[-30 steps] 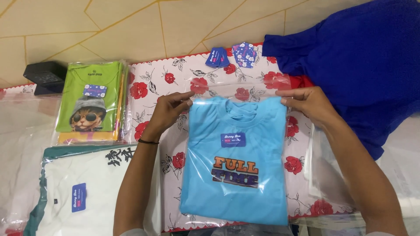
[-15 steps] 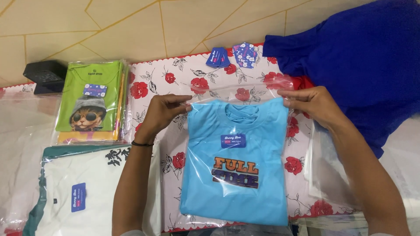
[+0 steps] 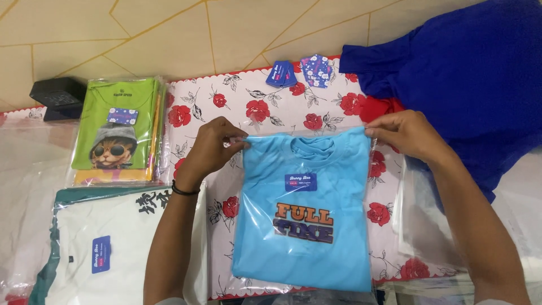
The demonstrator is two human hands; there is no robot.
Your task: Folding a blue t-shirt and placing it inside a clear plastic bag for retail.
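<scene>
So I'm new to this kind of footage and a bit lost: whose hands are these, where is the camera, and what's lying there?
The camera sits on a person's head and looks down at their own bare hands. The left hand and right hand pinch the top corners of a clear bag holding a folded light-blue T-shirt, on a red-flowered cloth. To the left lie a bagged green shirt and a bagged white shirt; a dark-blue garment and small blue tags lie beyond.

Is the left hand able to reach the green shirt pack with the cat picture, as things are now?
Probably yes. The left hand pinches the top corner of the light blue shirt's bag, so it must let go first. The green shirt pack lies just to its left on the floral cloth, with nothing between them.
</scene>
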